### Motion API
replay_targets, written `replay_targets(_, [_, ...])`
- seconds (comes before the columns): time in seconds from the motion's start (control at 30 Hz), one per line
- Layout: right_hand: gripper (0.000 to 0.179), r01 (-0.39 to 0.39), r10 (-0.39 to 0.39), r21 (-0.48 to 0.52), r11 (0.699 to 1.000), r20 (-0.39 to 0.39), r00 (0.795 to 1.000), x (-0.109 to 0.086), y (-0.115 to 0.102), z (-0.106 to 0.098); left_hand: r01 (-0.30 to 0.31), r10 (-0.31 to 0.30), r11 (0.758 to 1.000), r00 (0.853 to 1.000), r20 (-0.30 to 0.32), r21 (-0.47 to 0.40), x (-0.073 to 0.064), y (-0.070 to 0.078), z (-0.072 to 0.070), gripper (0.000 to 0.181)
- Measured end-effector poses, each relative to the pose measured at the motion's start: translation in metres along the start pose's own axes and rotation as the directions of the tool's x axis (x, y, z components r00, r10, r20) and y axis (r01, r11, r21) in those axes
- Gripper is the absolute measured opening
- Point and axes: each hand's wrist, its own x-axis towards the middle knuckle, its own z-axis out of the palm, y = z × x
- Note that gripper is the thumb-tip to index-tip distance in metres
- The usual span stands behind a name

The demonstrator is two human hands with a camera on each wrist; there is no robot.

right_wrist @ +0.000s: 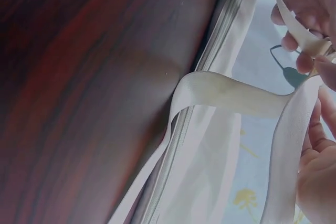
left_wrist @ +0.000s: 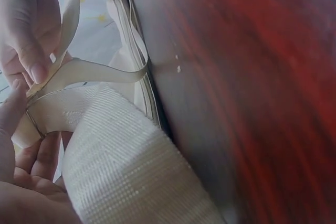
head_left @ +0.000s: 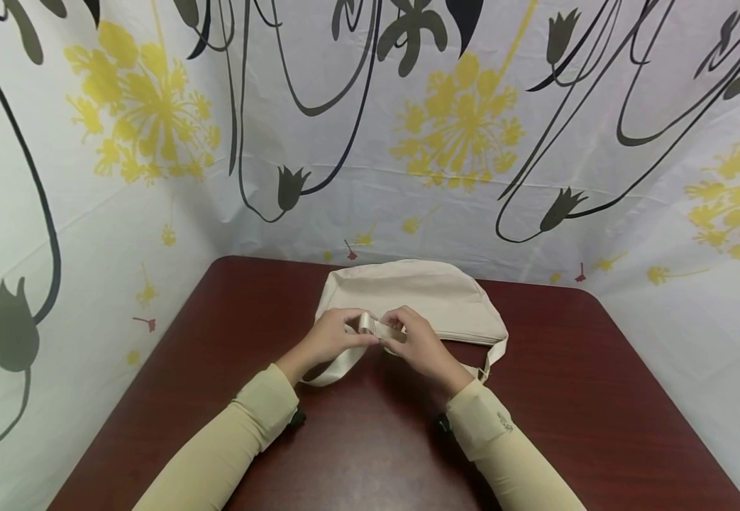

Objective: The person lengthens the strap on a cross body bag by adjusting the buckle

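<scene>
A cream fabric bag (head_left: 408, 294) lies on the table, with a zipper (right_wrist: 226, 30) along its near edge. Both hands meet in front of it over its webbing strap (head_left: 344, 365). My left hand (head_left: 336, 335) holds the strap between thumb and fingers, beside a small rolled fold. A thin metal-looking edge (left_wrist: 35, 124) crosses the strap near those fingers in the left wrist view. From the other side, my right hand (head_left: 419, 345) pinches the strap between thumb and fingertips. Loops of strap (right_wrist: 231, 94) hang in front of the zipper.
The dark red table (head_left: 357, 454) extends around the bag. Behind it hangs a white cloth (head_left: 357, 135) with yellow and grey flower prints, also along both sides. Part of the strap (head_left: 497, 351) drops from the bag's right corner.
</scene>
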Motion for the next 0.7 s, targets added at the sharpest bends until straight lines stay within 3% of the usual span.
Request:
replay_targets(0.4, [0.046,0.039,-0.037,-0.029,0.999,0.052,0.998,-0.005,0.006,0.002,0.009,-0.009,1.000,0.999,-0.049,-0.001,-0.001,-0.003,-0.003,0.030])
replay_targets(0.53, [0.042,0.033,-0.031,-0.058,0.998,0.043,0.999,-0.007,0.010,0.001,0.016,-0.017,1.000,0.999,-0.042,-0.023,0.000,-0.004,-0.005,0.032])
replay_targets(0.7, [0.041,0.076,-0.076,-0.098,0.992,0.007,0.997,-0.009,0.014,0.000,0.039,-0.043,0.998,0.997,-0.064,-0.059,-0.001,-0.004,-0.007,0.033])
